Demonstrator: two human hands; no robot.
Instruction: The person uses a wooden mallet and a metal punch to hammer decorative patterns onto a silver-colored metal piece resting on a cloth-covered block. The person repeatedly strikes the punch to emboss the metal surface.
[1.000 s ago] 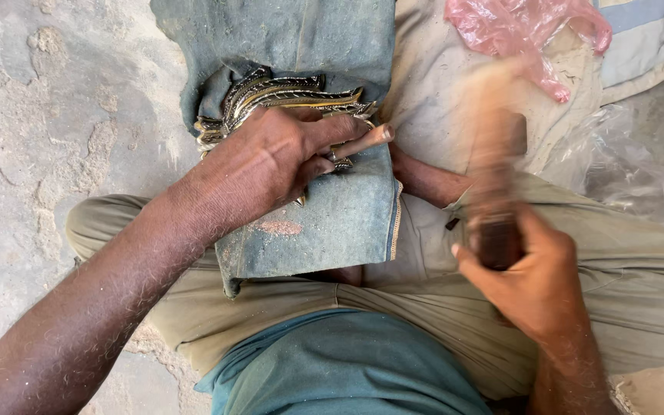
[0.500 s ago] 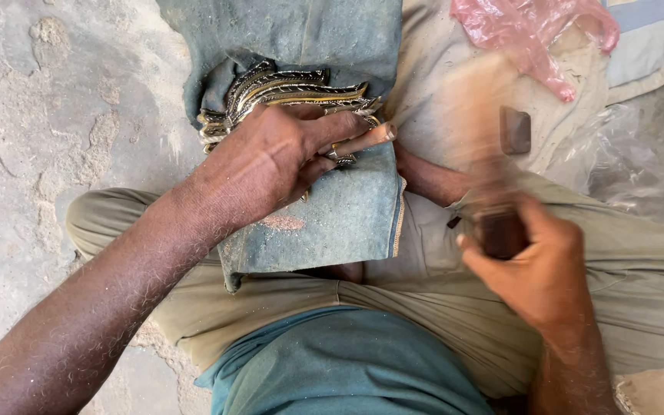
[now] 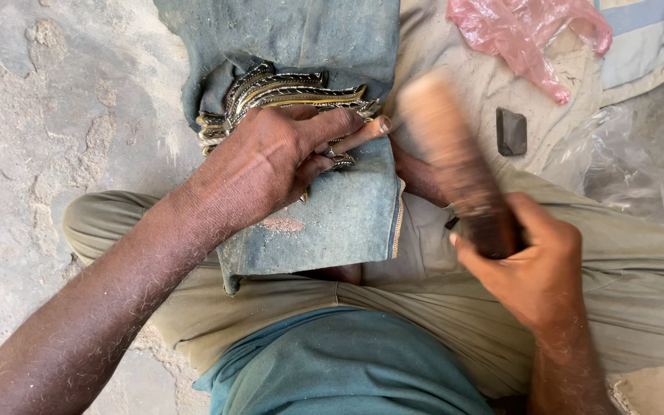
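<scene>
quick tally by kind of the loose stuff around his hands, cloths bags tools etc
Wooden tool, blurred, in the right hand: 1
Stack of curved metal bands under the left hand: 1
Denim cloth: 1
Pink plastic bag: 1
Clear plastic sheet: 1
Small dark block: 1
Total: 6

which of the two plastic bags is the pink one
The crumpled pink plastic bag at the top, on the beige cloth. The clear plastic bag lies lower right, beside the knee.
</scene>
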